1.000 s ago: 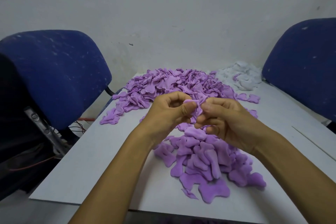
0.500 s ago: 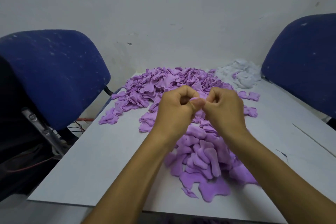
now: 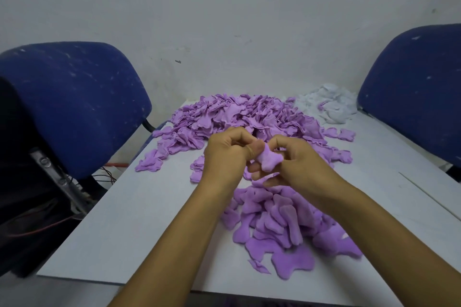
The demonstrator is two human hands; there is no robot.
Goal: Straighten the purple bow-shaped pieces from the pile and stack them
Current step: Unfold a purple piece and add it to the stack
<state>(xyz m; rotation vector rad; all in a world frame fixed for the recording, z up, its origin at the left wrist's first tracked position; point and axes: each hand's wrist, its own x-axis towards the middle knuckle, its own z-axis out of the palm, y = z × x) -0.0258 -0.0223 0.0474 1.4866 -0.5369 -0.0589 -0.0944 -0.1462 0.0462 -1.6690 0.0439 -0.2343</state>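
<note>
A small purple bow-shaped piece (image 3: 269,161) is held between both hands above the table, partly spread flat. My left hand (image 3: 224,157) pinches its left end with thumb and curled fingers. My right hand (image 3: 296,161) pinches its right end, fingers curled under it. Behind the hands a large pile of crumpled purple pieces (image 3: 232,117) covers the far middle of the white table (image 3: 129,227). Below the hands, near me, lies a looser heap of flatter purple pieces (image 3: 282,222).
A heap of white pieces (image 3: 331,104) sits at the far right of the table. Blue chairs stand at the left (image 3: 74,102) and right (image 3: 419,87). Wires and a metal frame (image 3: 57,182) lie under the left chair. A white wall is behind.
The hands have moved slightly apart and lower, and the piece that was bunched and hidden between the fingertips is now spread out and visible.
</note>
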